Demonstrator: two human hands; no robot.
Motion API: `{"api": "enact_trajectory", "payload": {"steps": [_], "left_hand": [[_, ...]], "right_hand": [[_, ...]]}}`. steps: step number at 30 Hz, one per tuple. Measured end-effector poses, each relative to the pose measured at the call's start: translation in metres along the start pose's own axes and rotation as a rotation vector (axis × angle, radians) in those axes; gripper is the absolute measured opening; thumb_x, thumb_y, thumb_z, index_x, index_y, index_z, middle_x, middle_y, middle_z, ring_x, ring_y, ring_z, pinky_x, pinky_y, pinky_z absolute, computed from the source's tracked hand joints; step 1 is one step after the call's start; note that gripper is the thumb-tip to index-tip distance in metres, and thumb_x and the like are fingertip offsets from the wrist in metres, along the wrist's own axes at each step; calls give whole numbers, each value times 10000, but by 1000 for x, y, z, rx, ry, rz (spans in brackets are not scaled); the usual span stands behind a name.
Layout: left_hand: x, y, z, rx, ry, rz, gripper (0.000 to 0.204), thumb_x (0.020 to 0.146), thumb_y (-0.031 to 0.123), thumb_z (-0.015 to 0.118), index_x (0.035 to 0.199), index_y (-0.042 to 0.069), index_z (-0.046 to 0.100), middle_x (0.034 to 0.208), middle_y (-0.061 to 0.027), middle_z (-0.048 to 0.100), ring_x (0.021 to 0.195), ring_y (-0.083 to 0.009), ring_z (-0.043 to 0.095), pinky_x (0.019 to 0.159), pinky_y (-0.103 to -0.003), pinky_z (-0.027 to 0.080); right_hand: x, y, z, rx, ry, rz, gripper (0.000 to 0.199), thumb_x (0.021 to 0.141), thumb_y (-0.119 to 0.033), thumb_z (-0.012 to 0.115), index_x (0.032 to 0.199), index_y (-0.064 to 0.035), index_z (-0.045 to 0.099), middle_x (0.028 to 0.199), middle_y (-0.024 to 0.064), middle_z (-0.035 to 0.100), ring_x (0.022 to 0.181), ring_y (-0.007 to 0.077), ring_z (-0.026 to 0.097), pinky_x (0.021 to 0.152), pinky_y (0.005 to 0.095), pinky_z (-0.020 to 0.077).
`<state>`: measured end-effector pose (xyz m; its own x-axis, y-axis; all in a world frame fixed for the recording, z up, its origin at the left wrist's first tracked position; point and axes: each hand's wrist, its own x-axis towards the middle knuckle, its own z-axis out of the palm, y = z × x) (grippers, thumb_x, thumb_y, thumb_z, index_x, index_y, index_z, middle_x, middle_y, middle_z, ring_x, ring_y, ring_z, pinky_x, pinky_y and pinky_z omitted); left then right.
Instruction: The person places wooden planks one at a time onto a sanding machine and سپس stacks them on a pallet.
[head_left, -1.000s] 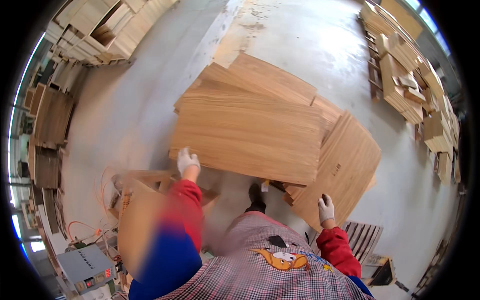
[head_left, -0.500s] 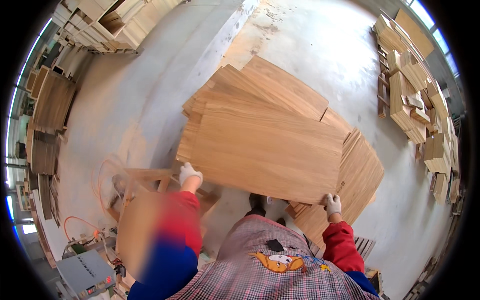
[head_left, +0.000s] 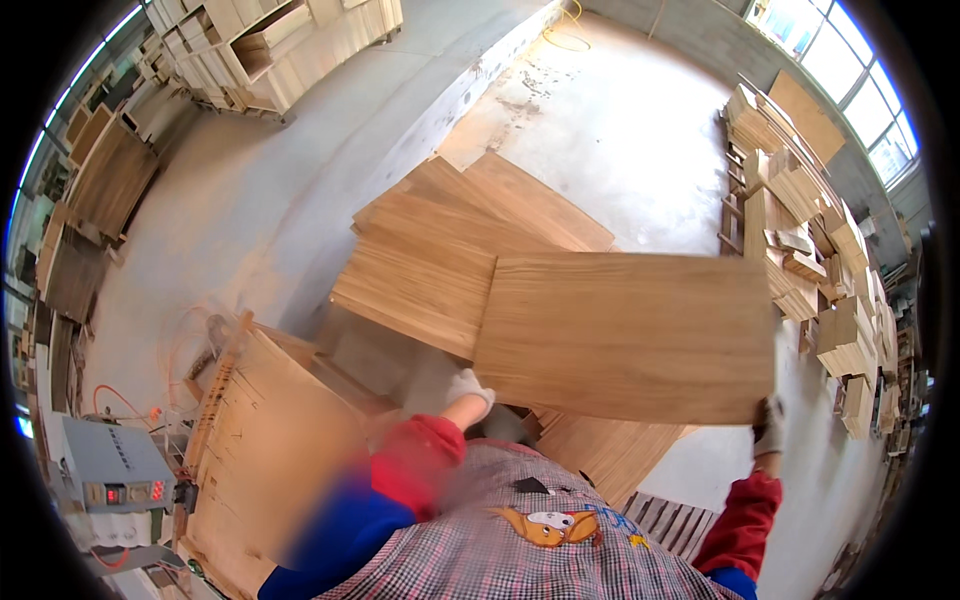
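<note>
A flat rectangular wood panel (head_left: 625,330) with brown grain spans between my two hands. My left hand (head_left: 470,388), in a white glove, is closed at the panel's near left corner. At its near right corner my gloved right hand (head_left: 768,428) grips the edge, the fingers partly hidden by the board. Beneath and to the left lies another wood panel (head_left: 415,280), on top of several fanned-out panels. Farther back rests a lighter panel (head_left: 540,205). Under the held panel, near my apron, part of one more panel (head_left: 610,450) shows.
On my left stands a wooden workbench (head_left: 245,440) beside a grey control box (head_left: 115,465) with red displays. Stacks of pale boards (head_left: 790,230) line the right side. A loaded rack (head_left: 270,50) stands at the far left. A slatted pallet (head_left: 670,522) lies near my right arm.
Both hands have moved right, carrying the panel off the pile's top to the right and uncovering the panel beneath at the left. The whole view has shifted too.
</note>
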<state>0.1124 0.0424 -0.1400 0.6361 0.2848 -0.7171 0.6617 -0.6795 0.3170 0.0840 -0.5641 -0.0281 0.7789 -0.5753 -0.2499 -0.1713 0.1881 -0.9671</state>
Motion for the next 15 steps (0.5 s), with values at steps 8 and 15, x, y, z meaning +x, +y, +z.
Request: {"api": "enact_trajectory", "payload": {"steps": [8, 15], "left_hand": [[-53, 41, 46, 13, -208, 426, 665, 835, 390, 544, 1359, 20, 368, 1370, -211, 419, 1288, -332, 374, 1009, -348, 361], [-178, 25, -114, -1345, -32, 845, 746, 854, 623, 458, 1386, 111, 351, 1293, -104, 475, 1167, -266, 462, 975, -414, 380]], "right_hand": [[-121, -242, 205, -455, -345, -726, 310, 882, -251, 568, 1075, -10, 563, 994, 12, 567, 751, 39, 538, 509, 167, 393], [-297, -216, 356, -232, -1054, -921, 470, 848, -309, 637, 1146, 28, 504, 862, 81, 557, 684, 105, 565, 557, 212, 466]]}}
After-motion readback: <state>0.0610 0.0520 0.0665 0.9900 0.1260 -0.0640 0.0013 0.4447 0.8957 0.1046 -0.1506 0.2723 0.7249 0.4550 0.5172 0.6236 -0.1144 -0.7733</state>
